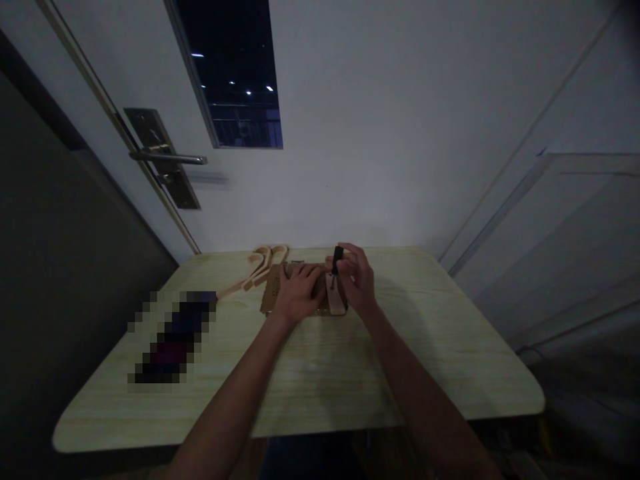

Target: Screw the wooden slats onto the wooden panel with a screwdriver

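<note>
While left hand (299, 291) lies flat on the board (270, 298), right hand (358, 281) grips the screwdriver (338, 255) upright, tip down.

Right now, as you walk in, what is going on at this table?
A person works bare-handed at a pale wooden table. The left hand presses flat on a brown perforated board, while the right hand holds a small black-handled screwdriver upright over a light wooden block at the board's right edge. Curved pale wooden strips lie beyond the board's left end.
</note>
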Available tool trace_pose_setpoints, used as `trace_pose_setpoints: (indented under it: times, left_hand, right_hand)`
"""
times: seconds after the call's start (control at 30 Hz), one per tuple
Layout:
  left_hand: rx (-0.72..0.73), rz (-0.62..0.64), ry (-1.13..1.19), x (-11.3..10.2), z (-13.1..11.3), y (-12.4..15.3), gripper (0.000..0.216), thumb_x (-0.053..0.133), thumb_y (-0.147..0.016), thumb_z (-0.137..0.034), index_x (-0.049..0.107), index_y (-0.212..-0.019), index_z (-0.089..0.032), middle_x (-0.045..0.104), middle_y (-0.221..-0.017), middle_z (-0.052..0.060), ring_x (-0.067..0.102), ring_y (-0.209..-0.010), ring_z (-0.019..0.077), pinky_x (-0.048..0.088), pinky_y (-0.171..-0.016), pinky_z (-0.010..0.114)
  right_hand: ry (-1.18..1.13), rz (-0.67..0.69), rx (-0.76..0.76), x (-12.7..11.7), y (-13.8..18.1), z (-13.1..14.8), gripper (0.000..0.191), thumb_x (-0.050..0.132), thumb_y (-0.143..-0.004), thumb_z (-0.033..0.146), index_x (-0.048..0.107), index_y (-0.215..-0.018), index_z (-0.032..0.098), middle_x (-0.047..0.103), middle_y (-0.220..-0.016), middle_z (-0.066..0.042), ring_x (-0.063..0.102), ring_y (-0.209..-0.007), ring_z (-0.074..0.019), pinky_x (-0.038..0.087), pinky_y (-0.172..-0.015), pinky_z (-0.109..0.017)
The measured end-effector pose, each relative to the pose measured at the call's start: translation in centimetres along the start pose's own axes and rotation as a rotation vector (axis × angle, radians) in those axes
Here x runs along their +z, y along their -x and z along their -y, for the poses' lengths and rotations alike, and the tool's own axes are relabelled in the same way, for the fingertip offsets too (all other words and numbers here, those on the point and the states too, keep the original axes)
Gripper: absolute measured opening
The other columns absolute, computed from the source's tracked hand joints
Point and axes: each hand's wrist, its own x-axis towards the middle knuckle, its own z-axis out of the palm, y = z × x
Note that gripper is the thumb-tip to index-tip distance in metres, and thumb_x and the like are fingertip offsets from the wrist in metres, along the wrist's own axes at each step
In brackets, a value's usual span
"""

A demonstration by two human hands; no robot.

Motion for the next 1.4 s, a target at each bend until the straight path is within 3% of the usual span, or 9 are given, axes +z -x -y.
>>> trace_pose_setpoints:
  times: [0.23, 0.43, 0.57, 0.8, 0.97, 1.13, 1.3, 1.4]
  left_hand:
    - [0.002, 0.033, 0.004, -0.1, 0.12, -0.08, 0.042, 0.051, -0.086, -0.035, 0.047, -0.128, -0.03, 0.054, -0.137, 0.005, 0.043, -0.129, 0.0282, 0.01, -0.109, 0.07]
    - [0.012, 0.024, 0.002, -0.05, 0.17, -0.07, 0.043, 0.05, -0.087, -0.035, 0.046, -0.129, -0.029, 0.054, -0.137, 0.005, 0.043, -0.129, 0.0285, 0.009, -0.108, 0.072]
    - [0.015, 0.017, 0.002, -0.01, 0.2, -0.02, 0.044, 0.049, -0.088, -0.034, 0.045, -0.131, -0.029, 0.054, -0.137, 0.006, 0.043, -0.129, 0.0278, 0.01, -0.108, 0.073]
    - [0.004, 0.021, -0.012, 0.13, 0.22, 0.0, 0.043, 0.049, -0.088, -0.035, 0.047, -0.13, -0.029, 0.055, -0.136, 0.006, 0.043, -0.129, 0.0281, 0.009, -0.11, 0.07]
    - [0.002, 0.009, -0.002, 0.11, 0.17, -0.05, 0.039, 0.046, -0.091, -0.036, 0.047, -0.129, -0.029, 0.055, -0.135, 0.005, 0.044, -0.128, 0.0269, 0.008, -0.11, 0.07]
    - [0.014, -0.004, 0.001, 0.19, 0.28, 0.04, 0.039, 0.045, -0.092, -0.035, 0.046, -0.13, -0.029, 0.055, -0.135, 0.006, 0.044, -0.128, 0.0269, 0.009, -0.11, 0.07]
    - [0.032, -0.032, 0.005, 0.37, 0.38, 0.04, 0.037, 0.046, -0.091, -0.034, 0.049, -0.127, -0.028, 0.058, -0.132, 0.005, 0.046, -0.127, 0.0263, 0.009, -0.11, 0.069]
    - [0.024, -0.032, 0.005, 0.41, 0.35, 0.0, 0.037, 0.045, -0.092, -0.034, 0.049, -0.128, -0.028, 0.057, -0.132, 0.006, 0.046, -0.127, 0.0261, 0.009, -0.11, 0.069]
  right_hand:
    - [0.114, -0.04, 0.027, -0.05, -0.26, -0.28, 0.03, 0.063, -0.084, 0.038, 0.057, -0.113, 0.029, 0.067, -0.1, -0.003, 0.065, -0.079, -0.0143, 0.055, -0.058, -0.024]
    - [0.0, 0.064, 0.013, -0.3, -0.23, 0.35, 0.034, 0.051, -0.092, 0.041, 0.054, -0.123, 0.027, 0.066, -0.113, -0.007, 0.067, -0.092, -0.0166, 0.058, -0.075, -0.031]
    - [-0.027, 0.086, 0.039, -0.24, -0.26, 0.19, 0.035, 0.053, -0.091, 0.04, 0.053, -0.124, 0.027, 0.069, -0.102, -0.005, 0.069, -0.082, -0.0151, 0.059, -0.07, -0.03]
    - [0.115, -0.073, -0.014, -0.25, -0.4, -0.42, 0.034, 0.069, -0.079, 0.038, 0.06, -0.11, 0.029, 0.06, -0.089, -0.001, 0.06, -0.072, -0.0125, 0.054, -0.055, -0.022]
    - [-0.013, 0.025, -0.004, -0.67, -0.37, 0.15, 0.031, 0.054, -0.09, 0.042, 0.057, -0.117, 0.027, 0.064, -0.105, -0.006, 0.065, -0.084, -0.0148, 0.058, -0.066, -0.028]
    - [-0.134, 0.073, 0.07, -0.82, -0.61, 0.03, 0.034, 0.058, -0.088, 0.04, 0.055, -0.118, 0.026, 0.067, -0.089, -0.002, 0.068, -0.075, -0.014, 0.059, -0.071, -0.031]
    - [0.012, -0.058, 0.033, -0.45, -0.64, -0.27, 0.031, 0.068, -0.081, 0.035, 0.059, -0.11, 0.028, 0.062, -0.076, 0.002, 0.061, -0.066, -0.0112, 0.054, -0.054, -0.021]
    - [0.113, -0.07, -0.042, -0.23, -0.52, -0.38, 0.032, 0.066, -0.082, 0.033, 0.059, -0.113, 0.028, 0.064, -0.086, -0.001, 0.06, -0.069, -0.0114, 0.054, -0.056, -0.022]
